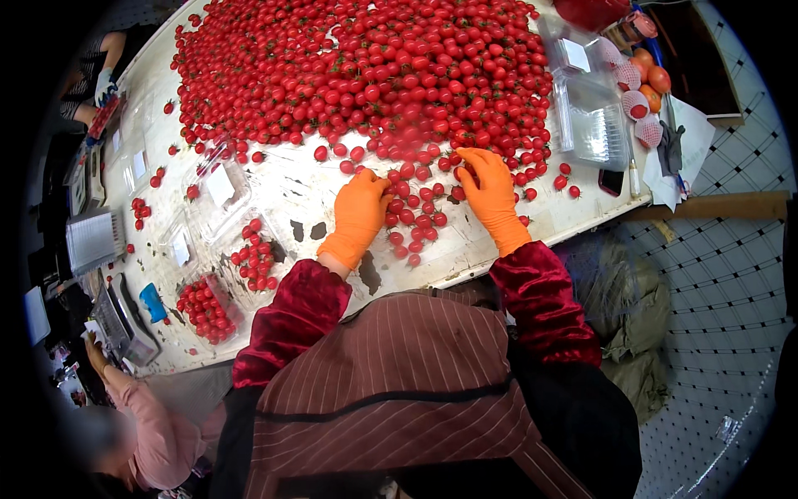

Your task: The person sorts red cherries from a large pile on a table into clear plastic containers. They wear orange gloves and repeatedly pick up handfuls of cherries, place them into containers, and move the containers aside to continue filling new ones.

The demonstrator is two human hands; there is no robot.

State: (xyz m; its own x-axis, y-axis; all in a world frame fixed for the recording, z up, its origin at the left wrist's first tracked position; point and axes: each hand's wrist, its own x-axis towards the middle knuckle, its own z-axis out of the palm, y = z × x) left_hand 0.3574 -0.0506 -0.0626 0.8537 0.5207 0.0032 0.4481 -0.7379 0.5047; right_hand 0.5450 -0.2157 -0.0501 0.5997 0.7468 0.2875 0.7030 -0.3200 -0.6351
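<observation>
Handling loose tomatoes (423, 222) on the bench (307, 179), between left hand (359, 214) and right hand (489, 195); both half-curled, can't tell if either grips one. Progress, my read: one tub (228, 298) at left looks filled, big pile (357, 75) beyond the hands is loose, so most is left.

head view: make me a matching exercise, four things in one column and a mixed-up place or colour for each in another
Things
1. hands
2. tomato heap
3. filled tub
4. foam-netted fruit

Places and colours
a. right of the heap
b. orange-gloved
c. lower left of the hands
d. top centre of the picture

Pairs: 1-b, 2-d, 3-c, 4-a
</observation>
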